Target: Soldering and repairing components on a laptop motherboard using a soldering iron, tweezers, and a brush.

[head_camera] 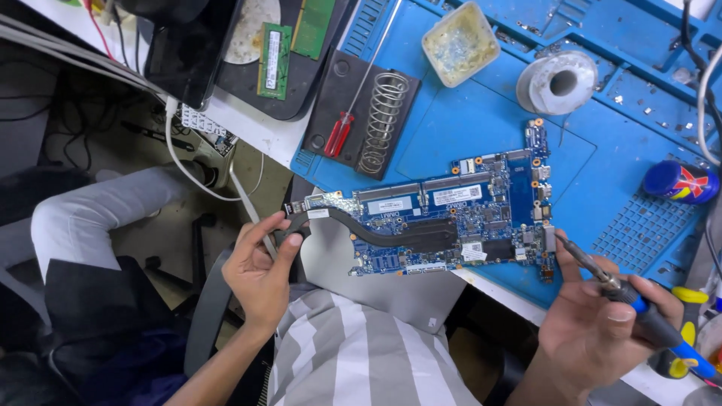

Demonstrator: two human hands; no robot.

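The left hand (259,267) pinches the end of the black heat pipe on the blue laptop motherboard (451,218), which hangs over the mat's (481,120) near edge. It looks thin, stiff and breakable; hold its edges. The right hand (602,323) grips a soldering iron (639,304).

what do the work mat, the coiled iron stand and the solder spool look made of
Work mat: looks like matte blue silicone or rubber, with moulded trays and ribbing. Coiled stand: bare shiny metal wire spring on a black base, probably plastic or metal. Solder spool: dull grey metal wire wound round a hollow core.
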